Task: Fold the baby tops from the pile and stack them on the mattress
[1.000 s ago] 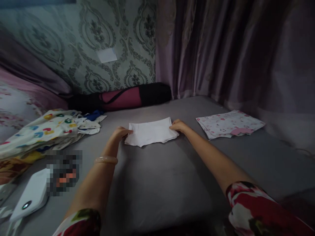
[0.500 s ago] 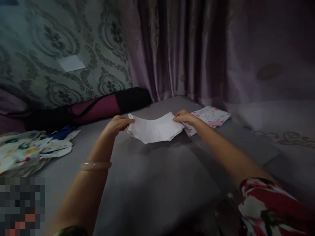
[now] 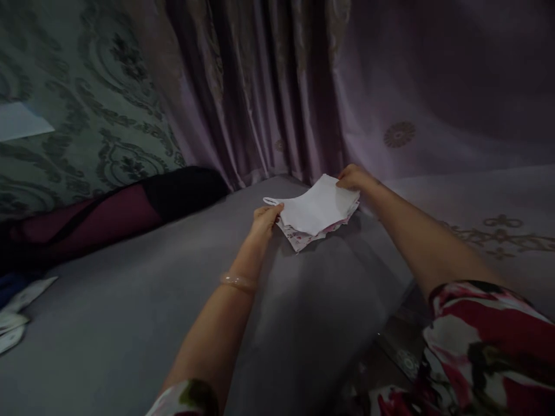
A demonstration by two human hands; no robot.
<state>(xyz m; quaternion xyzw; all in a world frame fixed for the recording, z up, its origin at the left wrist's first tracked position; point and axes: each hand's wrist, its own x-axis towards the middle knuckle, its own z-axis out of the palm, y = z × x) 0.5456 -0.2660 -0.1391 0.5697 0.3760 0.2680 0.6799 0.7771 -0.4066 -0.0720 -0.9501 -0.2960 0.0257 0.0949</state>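
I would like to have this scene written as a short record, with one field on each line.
Left hand: grips white cloth at its left side
Left forearm: bangle
Right hand: grips white cloth at its right side
Below white cloth: patterned cloth, partly hidden; contact unclear
Surface: grey sheet
Far left: bag, maroon and black
Left edge: clothes, cut off by frame
Behind: curtain, wallpaper

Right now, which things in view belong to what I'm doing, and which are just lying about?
In use:
white cloth, held by your left hand and right hand
flower-print cloth, peeking out beneath it

Lying about:
long black-and-maroon bag, by the wall
blue and white clothes, at the left edge
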